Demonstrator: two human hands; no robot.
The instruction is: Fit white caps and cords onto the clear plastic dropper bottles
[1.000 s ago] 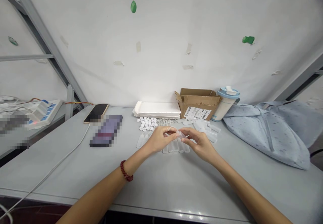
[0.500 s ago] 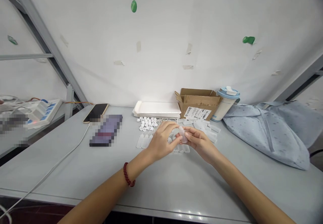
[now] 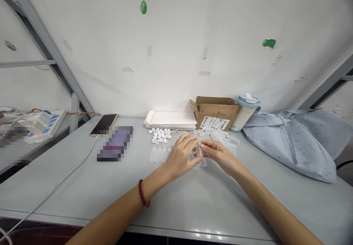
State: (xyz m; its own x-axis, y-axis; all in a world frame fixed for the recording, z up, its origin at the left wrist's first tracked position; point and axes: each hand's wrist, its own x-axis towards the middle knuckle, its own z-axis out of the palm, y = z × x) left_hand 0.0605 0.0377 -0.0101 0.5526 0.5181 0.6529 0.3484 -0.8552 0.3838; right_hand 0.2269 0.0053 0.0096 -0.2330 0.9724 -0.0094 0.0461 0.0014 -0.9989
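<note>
Bottle in hand: small translucent bottle (image 3: 199, 150), held above the table (image 3: 110, 197), just right of centre frame, near upright with a slight tilt. Right hand (image 3: 222, 156) is closed on it, thumb and fingers pinching its side. Left hand (image 3: 179, 158) is curled around it from the other side, fingers over the top end, thumb by the lower end; from where I stand, can't tell if it actually grips. Top of the bottle hidden by those fingers. Red bead bracelet (image 3: 143, 193) on the left wrist.

Behind and under the hands, a row of similar bottles (image 3: 157, 154) lies flat, partly covered by the hands. White caps (image 3: 159, 135) heaped just above the row's left end; small pale parts (image 3: 176, 134) beside them, too small to make out. More loose clear pieces (image 3: 231, 142) right of the right hand.

Back of table, mid frame: flat white stack (image 3: 173, 120), then open cardboard box (image 3: 216, 110) with a label, then blue-lidded cup (image 3: 245, 114) right beside it. Pale blue patterned cloth bag (image 3: 289, 142) slumps at right. Left side: dark-screened phone (image 3: 104, 124), white cable (image 3: 63, 180) running to lower left, blurred purple item (image 3: 116, 144). Power strip (image 3: 52, 125) far left.
</note>
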